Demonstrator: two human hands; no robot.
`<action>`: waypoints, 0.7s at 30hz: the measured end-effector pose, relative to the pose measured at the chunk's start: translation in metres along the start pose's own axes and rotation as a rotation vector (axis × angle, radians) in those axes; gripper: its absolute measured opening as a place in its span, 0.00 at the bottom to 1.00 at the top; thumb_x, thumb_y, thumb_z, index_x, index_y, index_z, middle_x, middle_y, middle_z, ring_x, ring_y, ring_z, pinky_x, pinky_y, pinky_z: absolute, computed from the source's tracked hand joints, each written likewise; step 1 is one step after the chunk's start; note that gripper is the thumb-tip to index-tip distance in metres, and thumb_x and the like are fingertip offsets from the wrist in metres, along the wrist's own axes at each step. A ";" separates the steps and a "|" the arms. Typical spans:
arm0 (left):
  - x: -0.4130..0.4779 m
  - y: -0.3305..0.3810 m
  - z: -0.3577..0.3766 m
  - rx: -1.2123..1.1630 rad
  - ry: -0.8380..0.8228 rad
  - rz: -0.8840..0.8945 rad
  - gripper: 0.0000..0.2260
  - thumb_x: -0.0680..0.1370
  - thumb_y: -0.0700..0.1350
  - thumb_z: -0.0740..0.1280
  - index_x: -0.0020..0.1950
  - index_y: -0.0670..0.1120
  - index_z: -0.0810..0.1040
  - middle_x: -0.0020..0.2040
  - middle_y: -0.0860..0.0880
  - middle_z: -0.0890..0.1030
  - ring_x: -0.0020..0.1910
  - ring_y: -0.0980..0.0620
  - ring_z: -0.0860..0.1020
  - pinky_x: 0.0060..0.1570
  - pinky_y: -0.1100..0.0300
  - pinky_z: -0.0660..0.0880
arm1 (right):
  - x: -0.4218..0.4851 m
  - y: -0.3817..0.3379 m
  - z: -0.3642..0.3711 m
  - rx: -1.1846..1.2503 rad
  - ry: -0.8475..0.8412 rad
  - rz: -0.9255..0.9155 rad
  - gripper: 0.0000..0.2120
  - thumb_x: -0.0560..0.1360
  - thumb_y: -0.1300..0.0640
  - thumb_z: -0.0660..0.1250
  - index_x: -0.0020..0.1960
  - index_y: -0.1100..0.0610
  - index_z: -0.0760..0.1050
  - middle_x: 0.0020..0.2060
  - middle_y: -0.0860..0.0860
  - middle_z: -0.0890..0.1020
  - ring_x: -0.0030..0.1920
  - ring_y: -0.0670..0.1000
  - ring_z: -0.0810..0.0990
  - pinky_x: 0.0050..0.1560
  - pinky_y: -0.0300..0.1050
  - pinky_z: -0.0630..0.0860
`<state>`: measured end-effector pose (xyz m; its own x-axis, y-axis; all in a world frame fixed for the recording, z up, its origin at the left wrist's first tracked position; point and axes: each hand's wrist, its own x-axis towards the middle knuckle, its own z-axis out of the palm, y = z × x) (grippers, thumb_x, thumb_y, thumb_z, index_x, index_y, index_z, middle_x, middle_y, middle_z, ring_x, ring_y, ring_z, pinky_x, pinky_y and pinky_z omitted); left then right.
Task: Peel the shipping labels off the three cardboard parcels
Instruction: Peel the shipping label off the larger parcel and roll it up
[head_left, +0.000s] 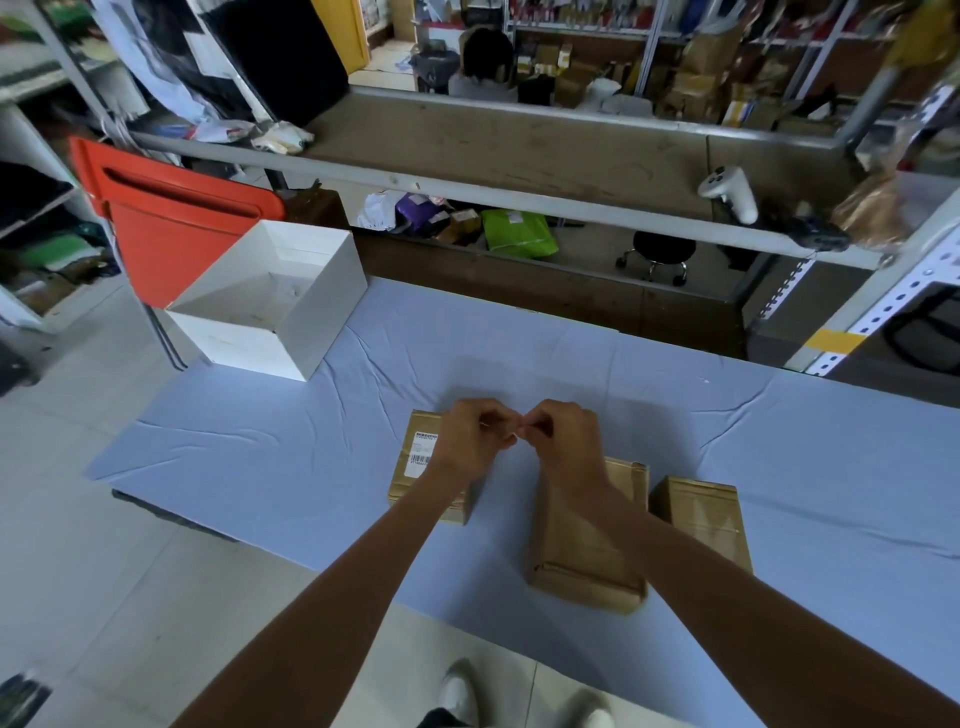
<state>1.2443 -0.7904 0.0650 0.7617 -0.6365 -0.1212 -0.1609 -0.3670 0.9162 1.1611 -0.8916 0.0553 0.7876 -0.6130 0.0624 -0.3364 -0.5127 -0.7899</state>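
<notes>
Three brown cardboard parcels lie on the light blue cloth (291, 447). The left parcel (402, 491) carries a white barcode label (422, 451) on its top, partly hidden by my left hand. The middle parcel (582, 561) and the right parcel (701, 514) show bare, taped tops with no label in sight. My left hand (470, 441) and my right hand (566, 441) meet fingertip to fingertip above the cloth, between the left and middle parcels. Their fingers are closed and pinch a small pale scrap (518, 433), too small to make out.
An open white box (270, 301) stands at the table's far left corner, with a red chair (171, 228) behind it. A wooden shelf (519, 150) runs across the back, with a white controller (727, 192) on its right end. My shoes (462, 696) show below the table's near edge.
</notes>
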 end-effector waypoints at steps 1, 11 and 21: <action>0.001 0.000 -0.004 -0.011 0.012 0.005 0.05 0.75 0.32 0.67 0.48 0.32 0.81 0.41 0.41 0.82 0.32 0.60 0.79 0.33 0.74 0.74 | 0.002 -0.004 0.003 0.007 0.021 0.008 0.02 0.72 0.65 0.72 0.41 0.62 0.83 0.37 0.56 0.84 0.35 0.48 0.79 0.34 0.27 0.68; 0.014 -0.020 -0.042 0.146 0.039 0.062 0.04 0.72 0.38 0.72 0.45 0.44 0.83 0.38 0.52 0.81 0.34 0.61 0.78 0.38 0.73 0.75 | 0.020 -0.027 0.034 0.177 0.068 0.143 0.08 0.64 0.68 0.77 0.44 0.63 0.85 0.37 0.57 0.85 0.35 0.47 0.80 0.39 0.31 0.76; 0.019 -0.023 -0.080 0.300 0.111 0.091 0.05 0.69 0.39 0.74 0.42 0.44 0.80 0.37 0.51 0.81 0.37 0.52 0.81 0.41 0.62 0.79 | 0.043 -0.054 0.057 0.205 -0.081 0.106 0.06 0.69 0.67 0.71 0.43 0.60 0.85 0.37 0.52 0.85 0.37 0.45 0.82 0.41 0.33 0.77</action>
<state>1.3130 -0.7402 0.0719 0.7967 -0.6042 0.0132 -0.3962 -0.5057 0.7663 1.2426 -0.8556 0.0657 0.7949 -0.6028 -0.0698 -0.3141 -0.3102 -0.8973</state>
